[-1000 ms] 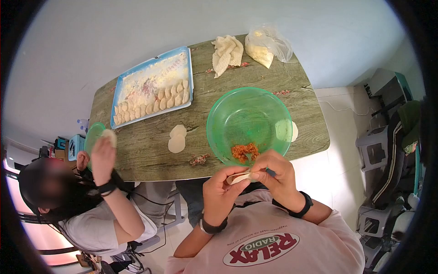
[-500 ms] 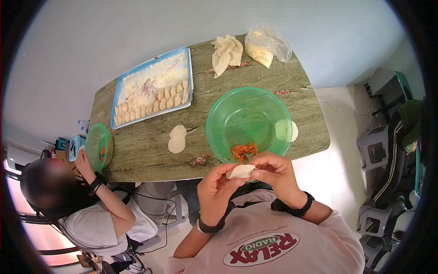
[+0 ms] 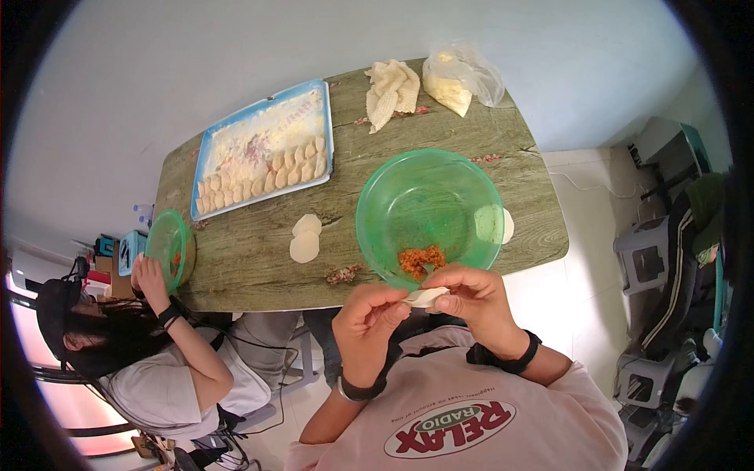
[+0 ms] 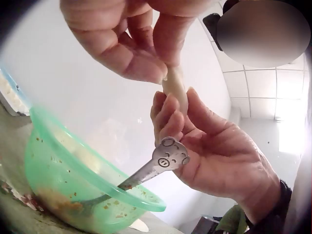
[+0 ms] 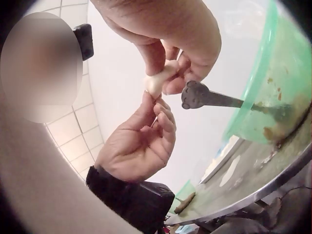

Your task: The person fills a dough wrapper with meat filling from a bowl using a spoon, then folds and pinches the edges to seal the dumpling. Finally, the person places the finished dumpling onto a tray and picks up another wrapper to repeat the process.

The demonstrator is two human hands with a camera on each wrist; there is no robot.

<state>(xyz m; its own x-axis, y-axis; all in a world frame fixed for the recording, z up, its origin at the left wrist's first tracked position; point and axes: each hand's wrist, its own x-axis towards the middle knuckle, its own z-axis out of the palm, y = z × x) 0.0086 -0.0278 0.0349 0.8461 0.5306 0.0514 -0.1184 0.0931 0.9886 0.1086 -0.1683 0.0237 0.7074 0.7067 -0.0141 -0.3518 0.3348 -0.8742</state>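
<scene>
Between both hands is a folded dumpling (image 3: 426, 297), a pale half-round of dough. The left hand (image 3: 371, 323) pinches its left end with thumb and fingertips; in the left wrist view that end (image 4: 174, 87) shows between the two hands. The right hand (image 3: 471, 302) holds the other end with the thumb on the near side, and the right wrist view shows the dough (image 5: 161, 80) under that thumb. Just beyond the hands stands a green bowl (image 3: 385, 169) with orange-red filling (image 3: 419, 259). A metal spoon (image 4: 146, 168) with a bear-shaped handle end leans over its rim.
A blue-edged tray (image 3: 328, 118) holds floury rows of dumplings (image 3: 263, 180). Round wrappers (image 3: 305, 245) lie left of the bowl. A cloth (image 3: 391, 90) and a plastic bag (image 3: 455, 82) are at the back. Another person (image 3: 169, 369) sits at the left by a second green bowl (image 3: 188, 243).
The wrapper has gone from partly open to folded over, and the left hand has slid to its left end. The other person's hand has drawn back to the left bowl.
</scene>
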